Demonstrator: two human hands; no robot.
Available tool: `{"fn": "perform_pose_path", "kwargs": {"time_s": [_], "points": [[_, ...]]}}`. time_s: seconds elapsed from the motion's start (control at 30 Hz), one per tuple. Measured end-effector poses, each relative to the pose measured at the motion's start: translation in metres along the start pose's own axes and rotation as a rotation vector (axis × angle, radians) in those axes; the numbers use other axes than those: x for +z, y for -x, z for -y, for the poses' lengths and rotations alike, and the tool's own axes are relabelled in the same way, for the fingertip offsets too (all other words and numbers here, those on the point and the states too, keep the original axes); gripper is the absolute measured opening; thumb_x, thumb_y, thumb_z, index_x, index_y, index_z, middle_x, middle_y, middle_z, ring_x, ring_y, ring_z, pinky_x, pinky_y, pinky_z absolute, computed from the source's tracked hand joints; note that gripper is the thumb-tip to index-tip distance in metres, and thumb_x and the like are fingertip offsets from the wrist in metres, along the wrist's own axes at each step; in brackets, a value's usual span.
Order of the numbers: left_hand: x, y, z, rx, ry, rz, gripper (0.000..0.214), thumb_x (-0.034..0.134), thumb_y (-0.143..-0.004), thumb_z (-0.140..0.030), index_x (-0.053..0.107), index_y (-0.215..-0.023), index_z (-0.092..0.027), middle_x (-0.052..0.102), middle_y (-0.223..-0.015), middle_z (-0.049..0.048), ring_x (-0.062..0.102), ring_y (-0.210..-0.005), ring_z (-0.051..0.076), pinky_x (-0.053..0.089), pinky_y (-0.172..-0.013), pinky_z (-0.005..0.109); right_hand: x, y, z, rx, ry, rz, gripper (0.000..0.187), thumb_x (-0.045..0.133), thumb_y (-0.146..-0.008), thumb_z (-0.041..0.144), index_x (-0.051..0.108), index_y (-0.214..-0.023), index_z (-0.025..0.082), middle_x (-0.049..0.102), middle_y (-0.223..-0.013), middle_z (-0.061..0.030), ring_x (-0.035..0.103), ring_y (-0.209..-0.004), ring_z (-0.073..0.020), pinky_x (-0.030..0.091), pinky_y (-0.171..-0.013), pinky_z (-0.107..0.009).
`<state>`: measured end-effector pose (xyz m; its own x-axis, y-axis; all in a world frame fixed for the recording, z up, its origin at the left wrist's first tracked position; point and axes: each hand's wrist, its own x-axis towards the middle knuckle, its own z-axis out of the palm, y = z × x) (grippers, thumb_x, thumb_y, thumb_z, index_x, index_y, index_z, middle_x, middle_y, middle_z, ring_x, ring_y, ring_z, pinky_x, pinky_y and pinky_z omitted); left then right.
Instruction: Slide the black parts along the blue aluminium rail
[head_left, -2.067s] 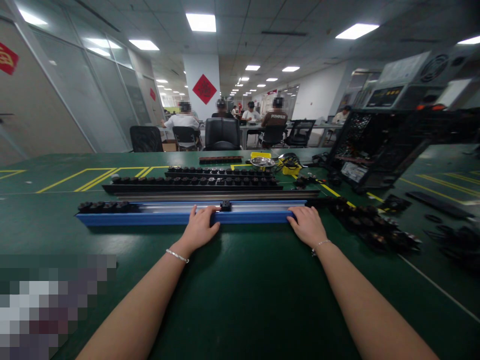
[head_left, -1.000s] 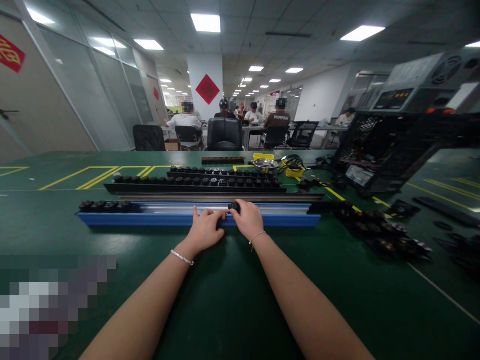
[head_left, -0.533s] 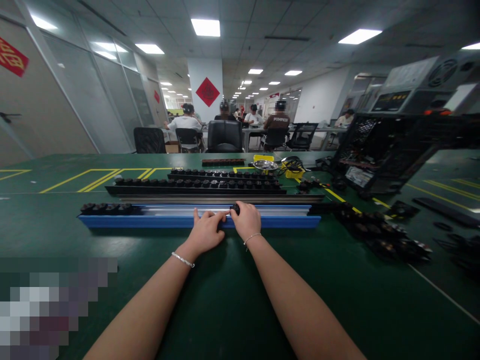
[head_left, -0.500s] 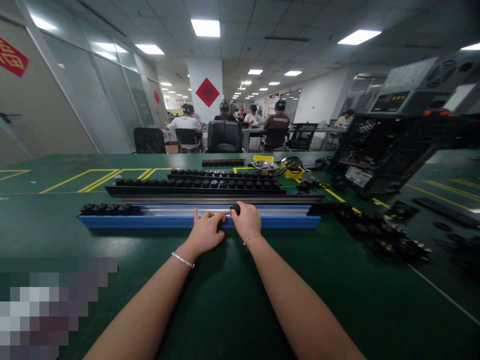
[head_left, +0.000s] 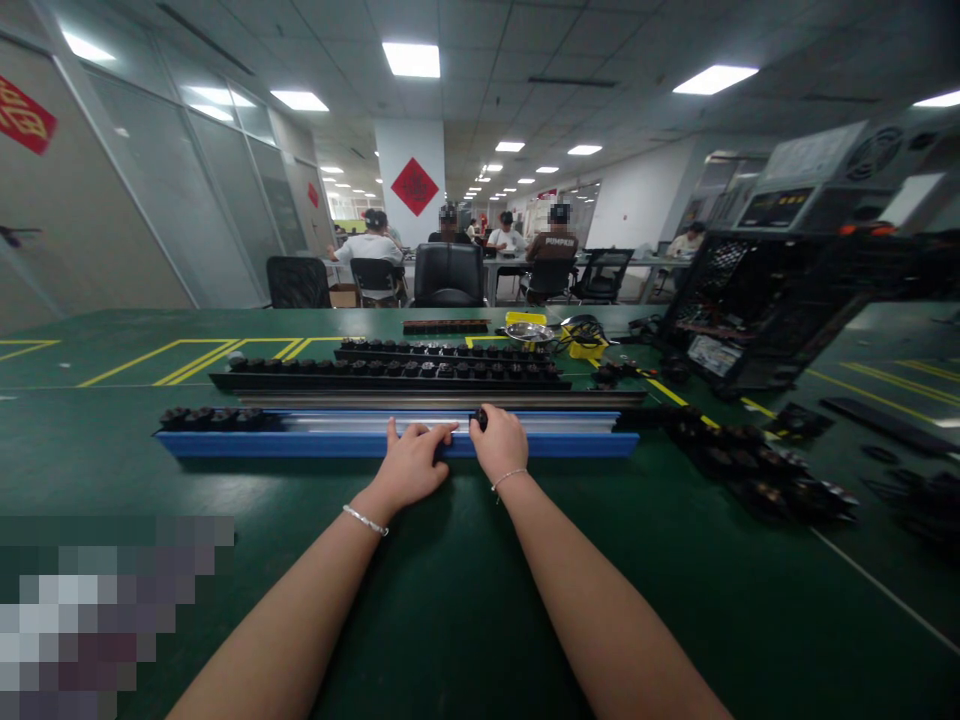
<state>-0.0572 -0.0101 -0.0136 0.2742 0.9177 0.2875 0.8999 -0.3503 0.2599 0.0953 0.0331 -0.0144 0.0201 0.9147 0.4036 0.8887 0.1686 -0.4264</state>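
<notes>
A long blue metal rail with a bright silver channel inside lies crosswise before me. Several round black parts sit in a row at its left end. My right hand pinches one small black part between thumb and fingers at the channel, right of the rail's middle. My left hand rests on the rail to the left of it, holding nothing I can see. Its index finger stretches right along the channel, thumb raised, the other fingers partly bent.
Behind the blue rail lie black rails lined with round black parts. A pile of black parts spreads at the right. Farther back stand a metal dish, a yellow holder and an open computer case. People sit beyond the table.
My right hand has shifted slightly to the right with the black part, widening the gap to my left index finger. My left hand has stayed in place.
</notes>
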Motion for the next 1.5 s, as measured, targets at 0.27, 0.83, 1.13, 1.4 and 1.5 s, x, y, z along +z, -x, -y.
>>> {"fn": "perform_pose_path", "kwargs": {"time_s": [0.27, 0.83, 1.13, 1.4, 1.5], "points": [[-0.001, -0.001, -0.001, -0.012, 0.000, 0.009, 0.056, 0.048, -0.070, -0.020, 0.045, -0.124, -0.031, 0.063, -0.113, 0.0008, 0.049, -0.111, 0.026, -0.001, -0.106, 0.067, -0.006, -0.001, -0.003, 0.019, 0.013, 0.023, 0.030, 0.046, -0.085, 0.029, 0.063, -0.107, 0.018, 0.067, -0.104, -0.0086, 0.056, -0.095, -0.0203, 0.038, -0.083, -0.030], [-0.001, 0.000, -0.002, -0.034, -0.028, 0.029, 0.056, 0.048, -0.072, -0.024, 0.043, -0.127, -0.029, 0.062, -0.115, 0.0029, 0.048, -0.115, 0.027, 0.000, -0.106, 0.066, -0.013, -0.001, -0.019, 0.083, 0.039, -0.009, 0.031, 0.046, -0.085, 0.028, 0.062, -0.109, 0.017, 0.066, -0.106, -0.0085, 0.056, -0.097, -0.0208, 0.038, -0.084, -0.029], [0.000, -0.001, -0.001, -0.026, -0.012, 0.027, 0.056, 0.048, -0.072, -0.024, 0.043, -0.127, -0.030, 0.063, -0.114, 0.0028, 0.047, -0.114, 0.026, -0.002, -0.106, 0.066, -0.015, -0.002, -0.026, 0.094, 0.053, -0.015, 0.032, 0.046, -0.085, 0.028, 0.061, -0.111, 0.017, 0.067, -0.105, -0.0089, 0.056, -0.097, -0.0207, 0.038, -0.085, -0.030], [-0.002, -0.001, -0.002, -0.035, -0.020, 0.033, 0.054, 0.047, -0.074, -0.024, 0.043, -0.128, -0.030, 0.063, -0.113, 0.0038, 0.047, -0.115, 0.026, 0.001, -0.107, 0.065, -0.020, -0.002, -0.035, 0.097, 0.076, -0.022, 0.032, 0.046, -0.085, 0.027, 0.061, -0.112, 0.017, 0.066, -0.105, -0.0095, 0.056, -0.095, -0.0207, 0.038, -0.084, -0.030], [-0.002, -0.001, -0.003, -0.040, -0.015, 0.029, 0.054, 0.047, -0.074, -0.023, 0.044, -0.127, -0.030, 0.063, -0.113, 0.0038, 0.047, -0.115, 0.026, 0.001, -0.107, 0.065, -0.021, -0.002, -0.038, 0.100, 0.083, -0.024, 0.032, 0.045, -0.085, 0.028, 0.061, -0.112, 0.017, 0.066, -0.105, -0.0096, 0.056, -0.095, -0.0206, 0.038, -0.084, -0.030]]}}
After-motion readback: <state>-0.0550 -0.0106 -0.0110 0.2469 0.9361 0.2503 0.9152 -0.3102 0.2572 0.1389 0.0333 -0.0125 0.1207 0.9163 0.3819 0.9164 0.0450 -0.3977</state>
